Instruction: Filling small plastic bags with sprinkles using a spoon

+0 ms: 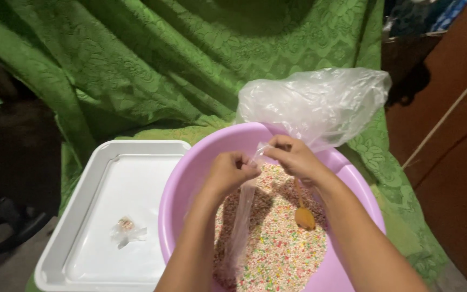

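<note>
Head view looks down at two hands over a big purple bowl (pixel 352 178). Tiny colored beads (pixel 282 254) fill the bowl, pink, green, yellow and white. Both hands pinch the top of a small clear bag (pixel 242 216) that hangs down long and thin into the beads. The left hand (pixel 228 173) is closed on one edge, and the right hand (pixel 295 157) is closed on the other. A brown spoon (pixel 304 216) lies on the beads. A white tray (pixel 120 216) sits beside the bowl with one tiny filled packet (pixel 127 230) on it.
</note>
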